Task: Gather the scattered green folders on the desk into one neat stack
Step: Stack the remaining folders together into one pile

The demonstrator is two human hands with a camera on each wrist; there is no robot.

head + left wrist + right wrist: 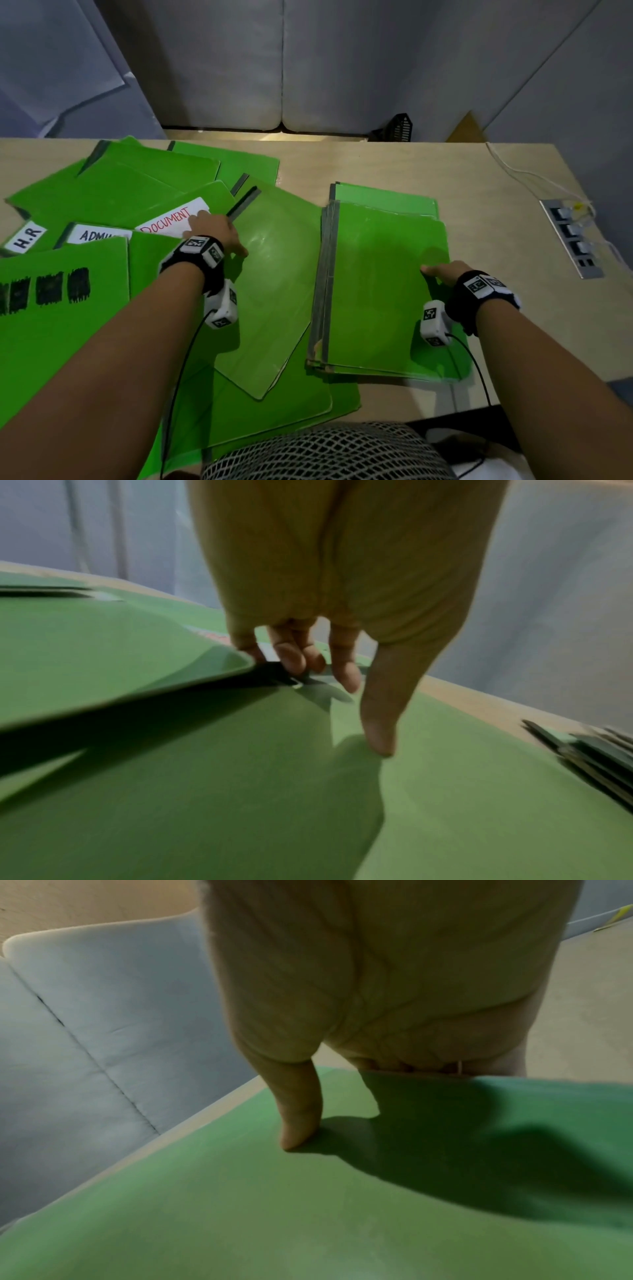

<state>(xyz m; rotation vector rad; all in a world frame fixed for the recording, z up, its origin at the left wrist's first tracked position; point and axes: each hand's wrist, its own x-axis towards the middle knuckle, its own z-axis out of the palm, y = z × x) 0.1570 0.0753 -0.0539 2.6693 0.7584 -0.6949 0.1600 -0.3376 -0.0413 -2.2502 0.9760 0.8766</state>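
Two hands on green plastic folders across a light wooden desk [394,161].

The left hand [219,233] pinches the upper edge of a tilted loose green folder [274,291] at 9 o'clock, thumb on top. The right hand [442,270] grips the right edge of the squared folder stack [376,291] at 3 o'clock. Labelled scattered folders [102,192] lie at 10 o'clock.

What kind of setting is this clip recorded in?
Most likely an office desk: green folders with labels reading H.R and DOCUMENT, plus a socket strip built into the wooden desk.
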